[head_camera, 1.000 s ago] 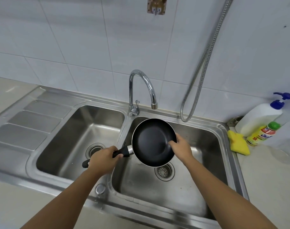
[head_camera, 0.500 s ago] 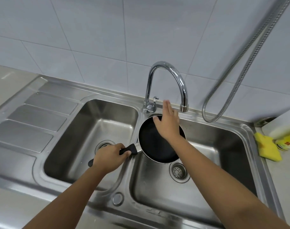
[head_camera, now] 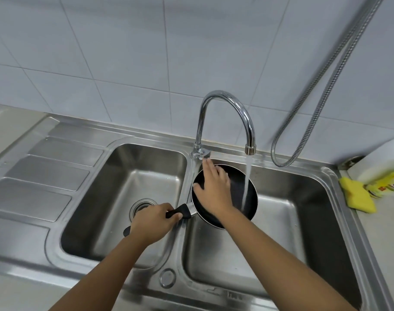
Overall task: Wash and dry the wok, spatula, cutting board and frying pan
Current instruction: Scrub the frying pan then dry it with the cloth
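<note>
Water now runs where the tap (head_camera: 225,104) was dry. Your left hand (head_camera: 154,223) clamps the handle (head_camera: 183,213) at 8 o'clock of the pan (head_camera: 252,199), over the right basin (head_camera: 303,198). Your right hand (head_camera: 215,190), fingers straight, reaches past it, perhaps touching the blurred lever (head_camera: 200,155). The stream (head_camera: 247,173) lands near 3 o'clock: any tilt could splash you.

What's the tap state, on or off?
On. A stream of water runs from the tap into the frying pan, which the left hand holds over the right basin.
</note>
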